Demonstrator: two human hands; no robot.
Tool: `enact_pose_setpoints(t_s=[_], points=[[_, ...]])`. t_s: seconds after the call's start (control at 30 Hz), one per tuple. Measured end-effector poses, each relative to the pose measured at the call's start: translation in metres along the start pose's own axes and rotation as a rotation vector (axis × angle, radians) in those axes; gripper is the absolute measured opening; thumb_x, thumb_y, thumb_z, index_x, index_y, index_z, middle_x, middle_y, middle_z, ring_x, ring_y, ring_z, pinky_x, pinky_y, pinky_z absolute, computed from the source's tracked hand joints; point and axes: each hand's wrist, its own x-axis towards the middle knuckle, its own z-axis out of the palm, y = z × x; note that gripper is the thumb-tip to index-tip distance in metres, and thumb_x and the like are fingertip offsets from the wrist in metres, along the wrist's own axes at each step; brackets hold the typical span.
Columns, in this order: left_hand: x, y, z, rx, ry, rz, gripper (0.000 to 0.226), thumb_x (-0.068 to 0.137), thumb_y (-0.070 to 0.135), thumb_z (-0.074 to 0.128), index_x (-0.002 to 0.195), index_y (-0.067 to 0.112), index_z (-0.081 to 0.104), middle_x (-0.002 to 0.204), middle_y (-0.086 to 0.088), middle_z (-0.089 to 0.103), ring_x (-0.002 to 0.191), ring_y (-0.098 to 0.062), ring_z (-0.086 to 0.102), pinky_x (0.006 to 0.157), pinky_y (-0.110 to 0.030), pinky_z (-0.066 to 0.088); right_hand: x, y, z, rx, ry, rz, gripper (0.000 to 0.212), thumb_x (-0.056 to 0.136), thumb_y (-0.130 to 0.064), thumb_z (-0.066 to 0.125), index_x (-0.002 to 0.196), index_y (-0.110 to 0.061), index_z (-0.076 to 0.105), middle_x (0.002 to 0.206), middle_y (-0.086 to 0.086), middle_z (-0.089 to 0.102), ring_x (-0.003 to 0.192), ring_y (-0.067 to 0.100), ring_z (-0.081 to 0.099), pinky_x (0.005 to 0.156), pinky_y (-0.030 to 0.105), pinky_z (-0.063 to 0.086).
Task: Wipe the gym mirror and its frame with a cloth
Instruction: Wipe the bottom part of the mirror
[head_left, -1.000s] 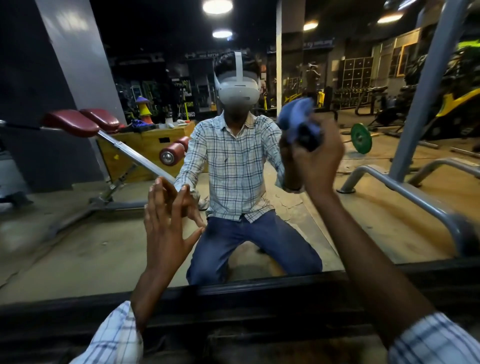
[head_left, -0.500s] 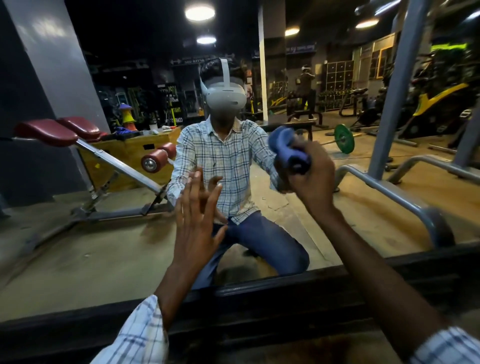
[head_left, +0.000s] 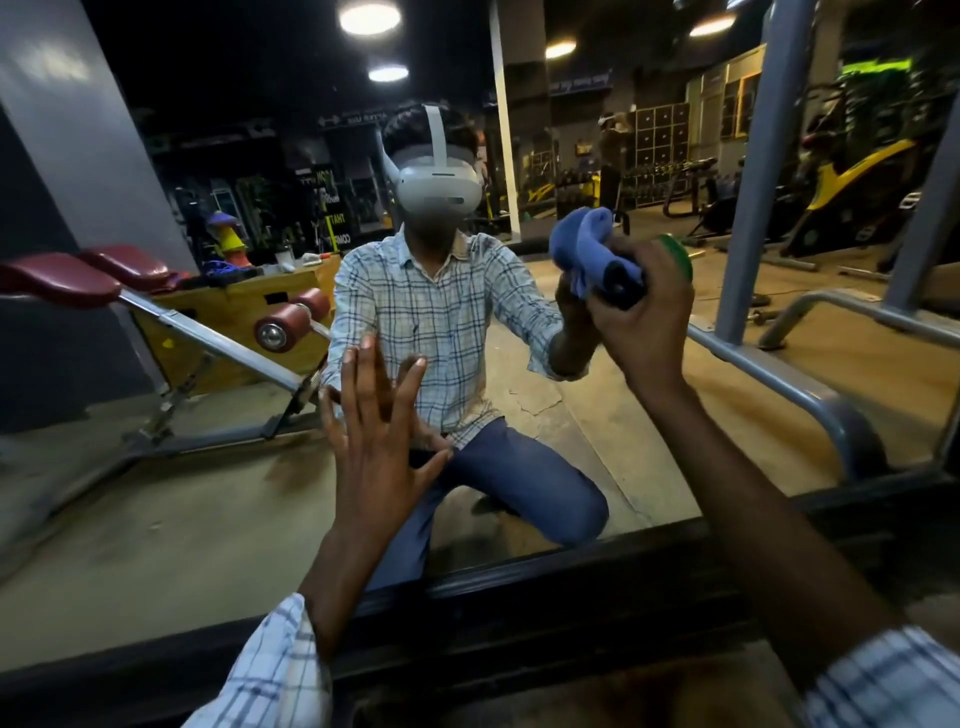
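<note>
The gym mirror (head_left: 182, 519) fills most of the view, and its black frame (head_left: 519, 597) runs along the bottom. My right hand (head_left: 649, 322) grips a bunched blue cloth (head_left: 587, 249) and holds it against the glass right of centre. My left hand (head_left: 379, 441) is flat against the mirror, low and near the middle, with straight spread fingers. In the glass I see the reflection of a kneeling person in a checked shirt and a white headset.
Reflected in the mirror are a red padded bench (head_left: 78, 275) and a wooden box (head_left: 218, 312) at left, and a grey steel rack (head_left: 769, 156) with a curved bar at right. Below the frame lies a dark ledge.
The view has swung a little, so the frame's bottom edge now slants up to the right. My right hand with the cloth has moved slightly across the glass. My left hand stays pressed flat.
</note>
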Motion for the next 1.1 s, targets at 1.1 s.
enact_pose_setpoints(t_s=[1.1], points=[[0.032,0.091,0.028,-0.029,-0.008,-0.065,0.101,0.081,0.059,0.078,0.164,0.033,0.025,0.173,-0.016,-0.003,0.16,-0.036,-0.004,0.121,-0.063,0.012,-0.033,0.018,-0.014,0.048,-0.232,-0.071,0.048,0.074,0.005,0.068,0.12,-0.008,0.065,0.11,0.011,0.061,0.099,0.026,0.061,0.077,0.04,0.052]])
